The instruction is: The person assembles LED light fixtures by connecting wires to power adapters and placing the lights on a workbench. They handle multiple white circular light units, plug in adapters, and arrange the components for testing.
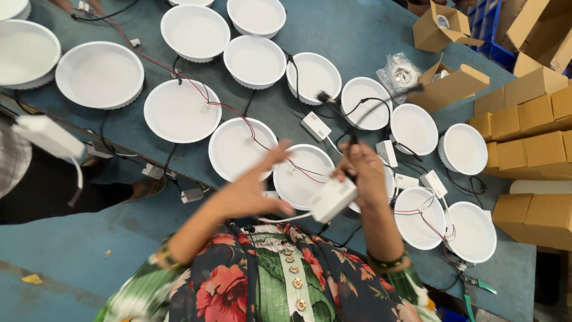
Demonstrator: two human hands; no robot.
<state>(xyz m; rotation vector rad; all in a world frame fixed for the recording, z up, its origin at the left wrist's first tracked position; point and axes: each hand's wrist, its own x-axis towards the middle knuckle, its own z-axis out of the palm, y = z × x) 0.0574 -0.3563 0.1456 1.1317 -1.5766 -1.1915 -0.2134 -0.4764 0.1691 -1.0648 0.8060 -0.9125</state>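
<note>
My right hand point(364, 173) grips a white rectangular driver box point(332, 200) and pinches a black cable point(357, 113) that runs up over the lamps. My left hand point(253, 189) is beside the box with fingers spread, holding nothing, close to a thin white cord leaving the box. Both hands hover over a round white downlight point(301, 170) with red and black wires point(298, 167) across its face.
Many round white downlights point(182, 110) with small white driver boxes point(316, 126) cover the blue-green table point(357, 36). Cardboard boxes point(524, 131) are stacked at right, open cartons point(444, 27) at back. Green-handled pliers point(473, 283) lie at lower right. Another person's sleeve point(36, 185) is at left.
</note>
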